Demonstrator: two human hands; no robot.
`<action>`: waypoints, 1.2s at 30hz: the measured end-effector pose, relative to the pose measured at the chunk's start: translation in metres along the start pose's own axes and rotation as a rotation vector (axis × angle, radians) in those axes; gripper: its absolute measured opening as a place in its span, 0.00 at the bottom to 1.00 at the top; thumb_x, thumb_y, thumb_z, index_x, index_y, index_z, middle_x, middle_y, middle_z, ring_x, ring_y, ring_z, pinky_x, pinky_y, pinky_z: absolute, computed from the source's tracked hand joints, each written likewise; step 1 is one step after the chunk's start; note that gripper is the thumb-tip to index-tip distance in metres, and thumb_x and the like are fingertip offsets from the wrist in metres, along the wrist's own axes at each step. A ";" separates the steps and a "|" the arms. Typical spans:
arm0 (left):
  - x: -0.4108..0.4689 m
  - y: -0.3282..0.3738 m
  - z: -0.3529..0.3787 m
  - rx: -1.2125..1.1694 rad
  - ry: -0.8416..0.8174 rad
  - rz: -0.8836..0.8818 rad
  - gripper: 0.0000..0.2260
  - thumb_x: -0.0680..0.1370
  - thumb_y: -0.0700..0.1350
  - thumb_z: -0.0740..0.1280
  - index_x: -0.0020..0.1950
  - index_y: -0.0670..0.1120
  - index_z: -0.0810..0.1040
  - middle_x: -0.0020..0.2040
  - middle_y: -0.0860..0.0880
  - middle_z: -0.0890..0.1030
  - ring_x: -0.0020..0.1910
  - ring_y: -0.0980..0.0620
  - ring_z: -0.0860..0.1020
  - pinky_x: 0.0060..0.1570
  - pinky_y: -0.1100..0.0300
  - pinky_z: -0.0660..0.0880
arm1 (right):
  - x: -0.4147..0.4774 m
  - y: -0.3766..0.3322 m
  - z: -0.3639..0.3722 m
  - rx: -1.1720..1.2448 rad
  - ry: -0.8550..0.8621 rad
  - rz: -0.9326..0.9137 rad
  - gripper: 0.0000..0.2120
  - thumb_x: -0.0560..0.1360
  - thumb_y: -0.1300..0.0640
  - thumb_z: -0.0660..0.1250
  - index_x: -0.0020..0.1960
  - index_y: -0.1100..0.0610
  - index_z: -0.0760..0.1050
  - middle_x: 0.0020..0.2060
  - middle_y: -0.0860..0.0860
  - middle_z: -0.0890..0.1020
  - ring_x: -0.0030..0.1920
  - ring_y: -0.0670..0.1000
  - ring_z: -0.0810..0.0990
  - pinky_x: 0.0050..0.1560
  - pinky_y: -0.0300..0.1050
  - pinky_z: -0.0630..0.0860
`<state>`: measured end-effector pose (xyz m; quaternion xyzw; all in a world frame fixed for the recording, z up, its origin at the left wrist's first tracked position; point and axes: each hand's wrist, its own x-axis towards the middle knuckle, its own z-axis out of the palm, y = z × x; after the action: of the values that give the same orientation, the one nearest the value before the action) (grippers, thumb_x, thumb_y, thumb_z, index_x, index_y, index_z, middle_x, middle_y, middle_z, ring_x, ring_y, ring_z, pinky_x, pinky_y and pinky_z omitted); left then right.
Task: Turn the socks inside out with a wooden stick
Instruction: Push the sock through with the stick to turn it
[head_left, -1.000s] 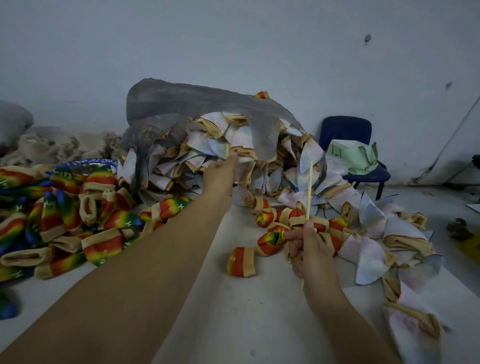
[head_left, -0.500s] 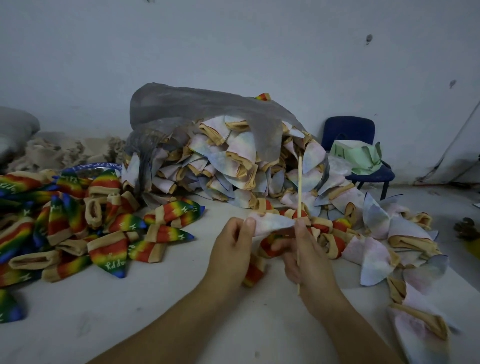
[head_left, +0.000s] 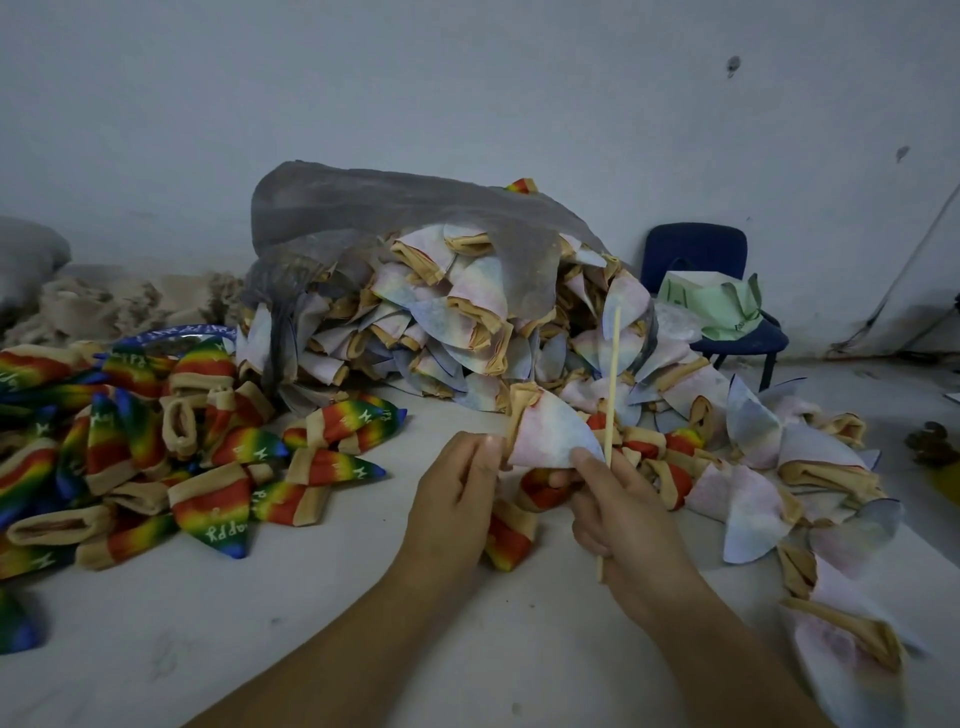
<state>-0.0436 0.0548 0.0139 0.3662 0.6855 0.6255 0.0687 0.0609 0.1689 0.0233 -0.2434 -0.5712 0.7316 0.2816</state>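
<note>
A pale, inside-out sock (head_left: 549, 431) with a tan cuff is held up above the table between both hands. My left hand (head_left: 457, 493) pinches its left edge near the cuff. My right hand (head_left: 618, 512) pinches the sock's lower right corner with the thumb while gripping a thin wooden stick (head_left: 612, 364), which stands nearly upright. The stick's lower end pokes out below my right palm. Behind lies a big heap of pale socks (head_left: 441, 322) spilling from a grey plastic bag (head_left: 363, 208). Rainbow-coloured socks (head_left: 208, 467) are piled at the left.
More pale socks (head_left: 753, 499) trail along the table's right side, with a few rainbow ones (head_left: 511, 538) under my hands. A blue chair (head_left: 727, 291) with green fabric stands at the back right. The white table (head_left: 260, 623) shows bare in front.
My left hand drew back from the heap with a pale sock and brought it to my right hand. The sock is now held higher and spread between both hands.
</note>
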 end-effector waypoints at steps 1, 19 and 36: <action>0.000 0.001 -0.001 -0.051 -0.006 -0.046 0.15 0.79 0.61 0.53 0.48 0.59 0.78 0.39 0.61 0.80 0.41 0.63 0.77 0.39 0.72 0.72 | 0.000 -0.001 -0.001 0.032 -0.021 0.002 0.10 0.80 0.53 0.61 0.49 0.61 0.72 0.23 0.48 0.72 0.19 0.44 0.57 0.20 0.37 0.54; -0.004 0.011 0.001 0.091 0.053 0.036 0.13 0.82 0.48 0.62 0.50 0.69 0.77 0.48 0.71 0.80 0.50 0.69 0.77 0.46 0.77 0.71 | -0.016 0.001 0.015 -0.478 0.071 -0.385 0.16 0.67 0.33 0.62 0.50 0.39 0.71 0.42 0.37 0.78 0.41 0.37 0.78 0.36 0.27 0.73; -0.001 0.019 0.011 -0.517 -0.059 -0.484 0.12 0.84 0.44 0.59 0.55 0.47 0.82 0.48 0.48 0.86 0.50 0.51 0.83 0.55 0.56 0.78 | -0.007 0.009 0.013 -0.516 0.042 -0.390 0.08 0.80 0.58 0.59 0.47 0.49 0.75 0.41 0.50 0.80 0.39 0.40 0.75 0.36 0.27 0.70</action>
<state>-0.0290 0.0625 0.0287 0.1815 0.5694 0.7330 0.3249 0.0561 0.1533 0.0178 -0.2077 -0.7679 0.4895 0.3572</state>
